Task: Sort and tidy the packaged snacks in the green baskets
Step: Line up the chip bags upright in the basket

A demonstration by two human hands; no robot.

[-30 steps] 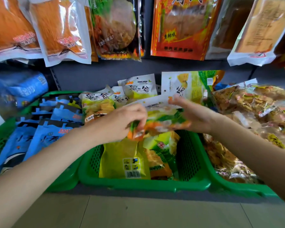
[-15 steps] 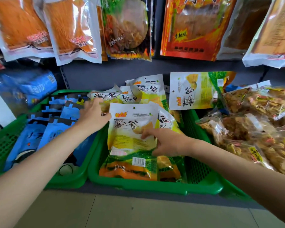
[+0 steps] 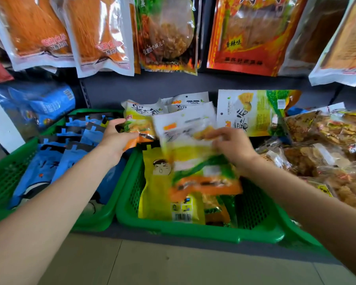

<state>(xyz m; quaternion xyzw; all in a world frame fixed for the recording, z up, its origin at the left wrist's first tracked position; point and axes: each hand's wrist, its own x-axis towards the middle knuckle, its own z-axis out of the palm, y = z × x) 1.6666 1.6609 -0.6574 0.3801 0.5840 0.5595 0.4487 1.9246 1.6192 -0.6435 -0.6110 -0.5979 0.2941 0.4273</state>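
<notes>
A middle green basket [image 3: 193, 232] holds yellow-and-green snack packets. My right hand [image 3: 233, 148] pinches a white, yellow and orange packet [image 3: 190, 153], blurred, lifted above the basket. My left hand [image 3: 116, 138] grips the lower edge of another packet of the same kind [image 3: 140, 125] at the basket's back left. Under them lies a yellow packet with a cartoon face [image 3: 162, 188]. More matching packets [image 3: 185, 101] stand at the back.
A left green basket [image 3: 6, 171] is full of blue packets [image 3: 49, 167]. A right basket holds clear bags of brown snacks [image 3: 325, 149]. A sideways yellow packet [image 3: 253, 112] leans on the back wall. Large bags [image 3: 164, 33] hang above. Tiled floor lies below.
My right hand has lifted the front packet off the stack, uncovering the yellow cartoon-face packet. My left hand moved right from the blue packets and took hold of a packet at the back.
</notes>
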